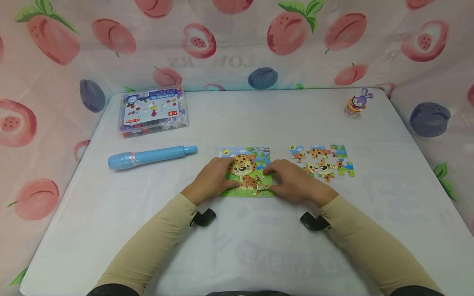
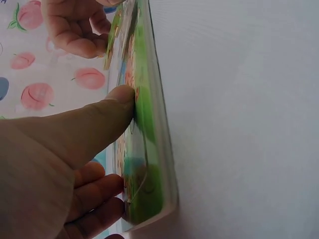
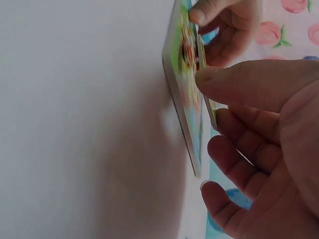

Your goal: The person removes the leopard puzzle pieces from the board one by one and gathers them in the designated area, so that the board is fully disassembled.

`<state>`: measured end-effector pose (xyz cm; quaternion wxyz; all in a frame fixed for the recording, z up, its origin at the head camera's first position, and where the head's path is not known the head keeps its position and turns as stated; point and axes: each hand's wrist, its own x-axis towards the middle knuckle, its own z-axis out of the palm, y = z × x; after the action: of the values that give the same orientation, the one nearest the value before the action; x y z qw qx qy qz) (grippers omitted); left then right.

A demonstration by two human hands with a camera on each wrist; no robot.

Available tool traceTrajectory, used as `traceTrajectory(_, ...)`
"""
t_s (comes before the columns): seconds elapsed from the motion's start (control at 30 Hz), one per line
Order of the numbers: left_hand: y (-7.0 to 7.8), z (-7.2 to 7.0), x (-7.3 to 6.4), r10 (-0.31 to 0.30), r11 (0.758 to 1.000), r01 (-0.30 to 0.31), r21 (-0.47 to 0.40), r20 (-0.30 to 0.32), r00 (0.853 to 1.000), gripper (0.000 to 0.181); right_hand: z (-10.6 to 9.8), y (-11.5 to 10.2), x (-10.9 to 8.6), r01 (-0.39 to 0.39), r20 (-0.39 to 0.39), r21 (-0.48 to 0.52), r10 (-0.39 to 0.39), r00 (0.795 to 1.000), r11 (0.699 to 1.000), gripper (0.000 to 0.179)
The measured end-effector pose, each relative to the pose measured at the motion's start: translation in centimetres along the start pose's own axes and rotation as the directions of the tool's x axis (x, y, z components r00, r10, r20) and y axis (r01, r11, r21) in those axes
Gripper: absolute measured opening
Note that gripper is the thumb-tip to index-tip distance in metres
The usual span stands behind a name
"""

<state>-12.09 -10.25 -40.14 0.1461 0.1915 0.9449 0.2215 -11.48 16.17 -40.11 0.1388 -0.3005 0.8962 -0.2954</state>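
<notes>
In the head view, the puzzle board [image 1: 228,192] lay on the white table [image 1: 259,242] between both hands. The left hand [image 1: 211,177] was spread over its left side, thumb low, fingers higher; the right hand [image 1: 296,181] reached its right edge, loose pieces [image 1: 324,166] lying just beyond.

The right wrist view showed what the head view barely gave: a thin piece [image 3: 211,108] pinched between thumb and bent fingers, tilted beside the board's face, the lower fingers loosely curved apart.

The left wrist view added the board's pale side edge; the left thumb pressed the face, the fingers, slightly bent, touching farther along, gripping nothing.
</notes>
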Motion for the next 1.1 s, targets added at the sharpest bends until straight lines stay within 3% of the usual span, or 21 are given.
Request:
traceTrajectory(0.77,0.1,0.0,0.4,0.011,1.0,-0.011,0.008,0.009,1.0,0.078,-5.6,4.7,-6.0,-0.182,-0.1,-0.083,0.173,0.98,0.98,0.036)
traceTrajectory(1.1,0.1,0.1,0.1,-0.01,1.0,0.01,0.007,0.009,1.0,0.077,-6.6,6.4,-8.7,-0.279,-0.147,-0.101,0.263,0.954,0.955,0.037)
